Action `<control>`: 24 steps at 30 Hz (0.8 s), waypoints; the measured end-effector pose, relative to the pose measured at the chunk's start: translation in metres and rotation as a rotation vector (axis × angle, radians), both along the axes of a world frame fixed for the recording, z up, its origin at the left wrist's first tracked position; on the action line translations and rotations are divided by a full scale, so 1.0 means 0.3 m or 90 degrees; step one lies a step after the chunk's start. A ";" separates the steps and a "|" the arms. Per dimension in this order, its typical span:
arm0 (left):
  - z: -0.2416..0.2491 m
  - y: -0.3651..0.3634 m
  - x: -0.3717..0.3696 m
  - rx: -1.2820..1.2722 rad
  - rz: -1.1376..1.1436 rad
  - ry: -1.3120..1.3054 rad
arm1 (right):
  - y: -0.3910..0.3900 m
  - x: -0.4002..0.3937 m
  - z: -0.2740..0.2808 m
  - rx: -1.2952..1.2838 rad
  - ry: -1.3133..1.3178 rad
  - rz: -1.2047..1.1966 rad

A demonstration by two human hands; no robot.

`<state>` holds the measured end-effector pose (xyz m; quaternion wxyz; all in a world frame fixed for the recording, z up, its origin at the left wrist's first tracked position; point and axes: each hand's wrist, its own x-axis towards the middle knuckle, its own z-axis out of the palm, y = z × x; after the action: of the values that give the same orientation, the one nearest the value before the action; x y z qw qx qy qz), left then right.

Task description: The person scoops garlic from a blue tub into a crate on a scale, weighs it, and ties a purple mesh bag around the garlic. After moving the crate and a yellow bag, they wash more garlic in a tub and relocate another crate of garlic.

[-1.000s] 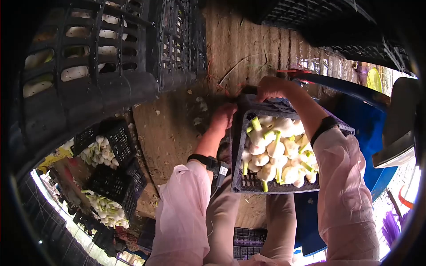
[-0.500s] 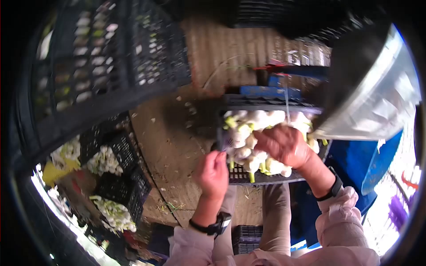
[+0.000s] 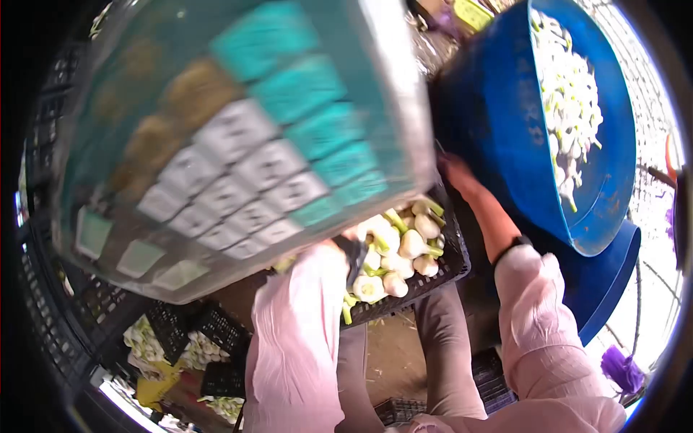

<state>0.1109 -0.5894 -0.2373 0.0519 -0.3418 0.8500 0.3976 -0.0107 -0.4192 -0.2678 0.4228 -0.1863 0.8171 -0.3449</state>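
Observation:
A black plastic crate of white garlic bulbs with short green stems sits in front of my legs. My left hand reaches to the crate's left part; the big keypad panel hides most of it, fingers included. At the crate's far right corner is my right hand, blurred and in shadow beside a blue barrel. Its fingers do not show clearly. Close to the camera, the keypad panel, with white and teal keys like a weighing scale's, covers the upper left of the view.
The tilted blue barrel at right holds many pale, green-stemmed pieces. More black crates with garlic stand at lower left, near something yellow. A purple bundle hangs at lower right.
The view has shifted, and the keypad panel now fills the upper left. Both hands have left the middle of the garlic: the left is at the crate's left part, the right at its far right corner.

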 end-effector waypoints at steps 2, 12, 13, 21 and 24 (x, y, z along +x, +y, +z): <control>-0.131 -0.095 -0.020 0.319 -0.051 -0.151 | -0.008 -0.020 0.005 0.103 -0.360 -0.068; -0.069 -0.081 -0.082 0.204 0.030 -0.121 | 0.036 -0.033 -0.032 -0.123 -0.379 -0.111; -0.073 -0.076 -0.092 0.129 0.024 -0.092 | 0.022 -0.001 -0.039 -0.176 -0.316 -0.151; 0.320 0.085 -0.100 -0.340 -0.066 0.272 | 0.073 0.105 0.342 -0.252 0.428 -0.082; 0.533 0.197 0.034 -0.386 -0.096 0.171 | 0.230 0.134 0.477 -0.246 0.446 -0.063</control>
<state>0.1211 -0.5304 -0.0773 -0.1350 -0.2225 0.9517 0.1629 0.0295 -0.3502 -0.1248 0.0589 -0.3290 0.8396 -0.4281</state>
